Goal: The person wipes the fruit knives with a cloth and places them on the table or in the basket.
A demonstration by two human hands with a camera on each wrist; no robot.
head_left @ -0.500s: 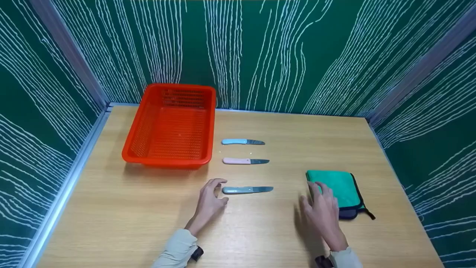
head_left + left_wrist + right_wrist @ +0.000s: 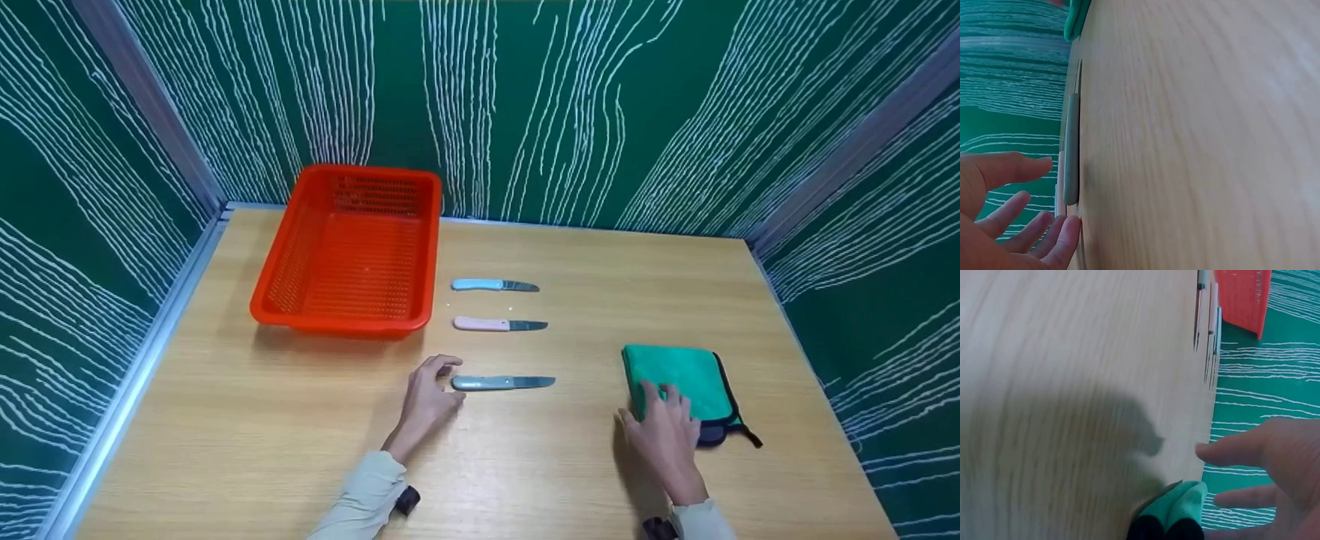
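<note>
A grey-handled knife [image 2: 502,383] lies flat on the table, blade pointing right. At its handle end is my left hand [image 2: 431,401], thumb and fingers spread to either side of the tip without pinching it. The left wrist view shows a gap between the thumb and the handle [image 2: 1072,152]. My right hand [image 2: 666,439] hovers at the left front part of a folded green cloth [image 2: 686,371] with dark edging, fingers loosely bent and holding nothing. In the right wrist view the cloth [image 2: 1188,503] sits below the parted fingers.
Behind the grey knife lie a pink-handled knife [image 2: 481,323] and a blue-handled knife [image 2: 478,284], roughly parallel to it. A red plastic basket [image 2: 270,300] stands at the back left. Green walls [image 2: 540,112] with white lines enclose the table [image 2: 247,435] at the back and sides.
My right hand has shifted right and a little nearer to me, across the cloth's front left part. The left hand stays at the knife's handle end. The view has moved slightly.
</note>
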